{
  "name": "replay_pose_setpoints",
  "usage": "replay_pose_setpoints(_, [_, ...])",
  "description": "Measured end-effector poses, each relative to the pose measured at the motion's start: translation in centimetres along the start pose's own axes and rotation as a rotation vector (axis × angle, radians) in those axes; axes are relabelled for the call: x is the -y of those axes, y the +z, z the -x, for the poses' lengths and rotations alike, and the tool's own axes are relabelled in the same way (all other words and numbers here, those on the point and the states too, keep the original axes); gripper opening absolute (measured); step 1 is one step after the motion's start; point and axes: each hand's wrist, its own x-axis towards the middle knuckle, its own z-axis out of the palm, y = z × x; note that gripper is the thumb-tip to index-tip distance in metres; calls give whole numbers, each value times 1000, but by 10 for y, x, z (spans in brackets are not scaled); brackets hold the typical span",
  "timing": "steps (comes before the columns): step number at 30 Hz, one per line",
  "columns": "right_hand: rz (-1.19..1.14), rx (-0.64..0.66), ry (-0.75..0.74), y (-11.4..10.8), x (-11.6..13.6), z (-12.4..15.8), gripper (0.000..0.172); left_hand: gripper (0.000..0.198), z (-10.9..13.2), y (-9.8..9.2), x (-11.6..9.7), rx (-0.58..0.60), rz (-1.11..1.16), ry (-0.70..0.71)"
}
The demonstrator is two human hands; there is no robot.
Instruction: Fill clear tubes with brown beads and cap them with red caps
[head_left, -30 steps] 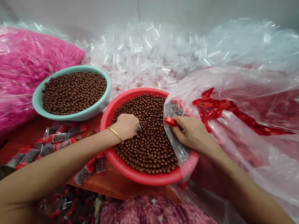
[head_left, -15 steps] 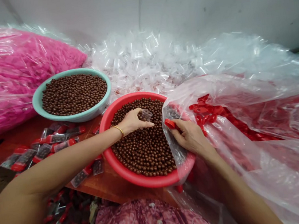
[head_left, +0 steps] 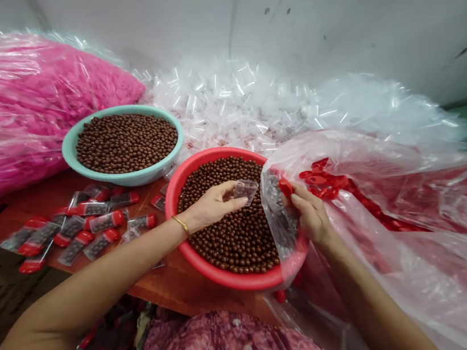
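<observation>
My left hand (head_left: 214, 203) hovers over the red basin (head_left: 230, 279) of brown chocolate balls (head_left: 235, 232) and pinches a small clear plastic tube (head_left: 246, 188) filled with balls, its open end pointing right. My right hand (head_left: 310, 213) rests at the basin's right rim and pinches a red cap (head_left: 285, 186) just right of the tube. The two are a few centimetres apart.
A teal basin (head_left: 86, 165) of chocolate balls sits behind left. Filled, red-capped tubes (head_left: 93, 223) lie on the wooden table. A clear bag of red caps (head_left: 375, 202) spreads at right, a heap of empty clear tubes (head_left: 241, 99) behind, a pink bag (head_left: 14, 112) at left.
My left hand rose out of the chocolate balls with the filled tube and turned it toward the right. My right hand lifted the red cap closer to it.
</observation>
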Motion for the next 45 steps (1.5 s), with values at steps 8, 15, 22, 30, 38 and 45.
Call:
replay_pose_setpoints(8, [-119,4,-18,8,35,-14,29,16,-2,-4,5,109,26,24])
replay_pose_setpoints(15, [176,124,-319,18,43,-20,36,12,3,-4,6,107,-101,117])
replay_pose_setpoints(22, [348,191,-496,14,41,-10,44,16,10,0,3,-14,-398,213])
replay_pose_setpoints(30, [423,159,-754,27,41,-1,65,18,10,-6,3,-64,-819,224])
replay_pose_setpoints(38, [91,53,-424,20,51,-2,27,23,19,4,-3,22,-963,234])
replay_pose_setpoints(45, [-483,219,233,65,53,-22,59,22,20,15,6,78,-1337,307])
